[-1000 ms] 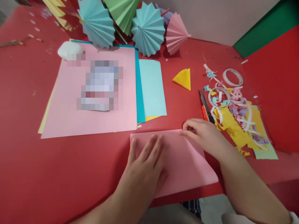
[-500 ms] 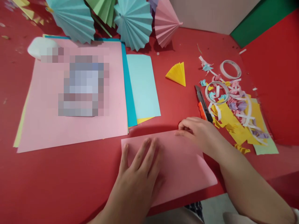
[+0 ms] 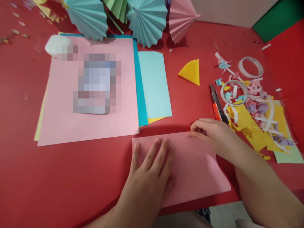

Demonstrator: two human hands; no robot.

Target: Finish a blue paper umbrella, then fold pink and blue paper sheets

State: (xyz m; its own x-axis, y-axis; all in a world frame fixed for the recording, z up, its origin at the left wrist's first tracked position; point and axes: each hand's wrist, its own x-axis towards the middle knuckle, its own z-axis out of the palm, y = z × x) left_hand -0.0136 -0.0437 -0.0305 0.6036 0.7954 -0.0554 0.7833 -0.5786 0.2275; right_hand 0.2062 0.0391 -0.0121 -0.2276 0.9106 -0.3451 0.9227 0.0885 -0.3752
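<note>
A pink sheet of paper (image 3: 190, 171) lies at the table's near edge, its right side lifting a little in a curve. My left hand (image 3: 149, 167) presses on its left part, fingers spread and flat. At the sheet's far edge, my right hand (image 3: 209, 131) is closed, with curled fingers and the thumb against the paper. Just beyond that hand lies an orange and black utility knife (image 3: 218, 106). A folded yellow paper fan (image 3: 191, 72) rests farther back.
A stack of large coloured sheets (image 3: 95, 128) lies left, bearing a blurred object (image 3: 97, 82) and a white case (image 3: 58, 46). Pleated paper umbrellas (image 3: 147, 22) stand behind. Tape rolls (image 3: 251, 67) and paper scraps (image 3: 251, 123) lie right. The red table (image 3: 71, 180) extends left.
The view has turned slightly left, so everything sits farther right in the picture. Both hands keep about the same places on the pink paper.
</note>
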